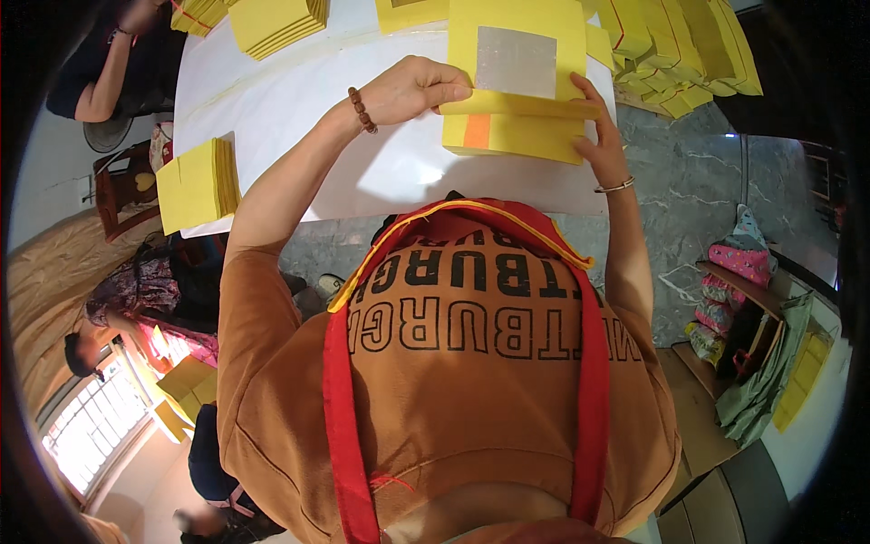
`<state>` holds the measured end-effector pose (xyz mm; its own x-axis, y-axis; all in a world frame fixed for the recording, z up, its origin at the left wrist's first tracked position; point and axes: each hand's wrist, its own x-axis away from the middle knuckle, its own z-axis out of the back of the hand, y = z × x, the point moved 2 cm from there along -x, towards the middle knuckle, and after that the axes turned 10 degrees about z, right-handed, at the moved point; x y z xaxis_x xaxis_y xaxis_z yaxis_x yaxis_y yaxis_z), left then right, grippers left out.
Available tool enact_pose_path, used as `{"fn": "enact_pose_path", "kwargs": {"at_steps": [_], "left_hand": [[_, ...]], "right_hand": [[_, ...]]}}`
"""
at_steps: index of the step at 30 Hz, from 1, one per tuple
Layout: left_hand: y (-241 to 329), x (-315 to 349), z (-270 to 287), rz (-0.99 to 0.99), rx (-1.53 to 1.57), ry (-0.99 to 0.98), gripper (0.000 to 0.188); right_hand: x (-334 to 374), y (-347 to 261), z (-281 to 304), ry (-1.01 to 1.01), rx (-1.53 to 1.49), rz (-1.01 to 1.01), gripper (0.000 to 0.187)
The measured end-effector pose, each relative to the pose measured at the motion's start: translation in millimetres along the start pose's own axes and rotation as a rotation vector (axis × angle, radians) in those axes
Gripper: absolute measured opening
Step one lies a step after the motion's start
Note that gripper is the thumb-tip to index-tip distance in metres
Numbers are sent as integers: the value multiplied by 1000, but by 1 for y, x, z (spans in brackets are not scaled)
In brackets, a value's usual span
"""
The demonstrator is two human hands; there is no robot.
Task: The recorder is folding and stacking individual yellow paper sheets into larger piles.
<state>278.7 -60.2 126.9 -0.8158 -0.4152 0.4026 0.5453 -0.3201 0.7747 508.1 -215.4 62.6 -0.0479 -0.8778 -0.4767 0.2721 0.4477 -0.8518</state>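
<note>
In front of me on the white table lies a yellow paper bag (517, 105) with a grey rectangular window (517, 63) and a crosswise fold below it. An orange patch (477, 131) shows on the yellow paper under the fold; whether that part is the same bag or a stack beneath, I cannot tell. My left hand (420, 89) pinches the left end of the fold between thumb and fingers. At the right end, my right hand (602, 136) grips the edge, its fingers above and below the folded strip.
A stack of yellow paper pieces (198, 186) stands at the table's left edge. More yellow stacks (276, 25) lie at the far left, and tied yellow bundles (675, 45) pile up at the far right. Other people (100, 72) sit on the left. A shelf (743, 290) with bundles stands right.
</note>
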Motion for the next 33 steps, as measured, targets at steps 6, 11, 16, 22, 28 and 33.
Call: {"fn": "enact_pose_path", "kwargs": {"at_steps": [6, 11, 16, 22, 28, 33], "left_hand": [[-6, 9, -1, -213, 210, 80, 34], [-9, 6, -8, -470, -385, 362, 40], [-4, 16, -21, -559, -535, 523, 33], [1, 47, -33, -536, -311, 385, 23], [-16, 24, -33, 57, 317, 244, 30], [-11, 8, -29, 281, 649, 208, 34]], "right_hand": [[-5, -1, -4, 131, 17, -163, 34], [-5, -5, -3, 171, -10, -234, 30], [-4, -26, 11, 51, 425, 63, 18], [4, -69, 8, -238, 389, 82, 15], [0, -56, -4, 75, 212, -471, 18], [-19, -51, -13, 358, 85, -561, 26]]}}
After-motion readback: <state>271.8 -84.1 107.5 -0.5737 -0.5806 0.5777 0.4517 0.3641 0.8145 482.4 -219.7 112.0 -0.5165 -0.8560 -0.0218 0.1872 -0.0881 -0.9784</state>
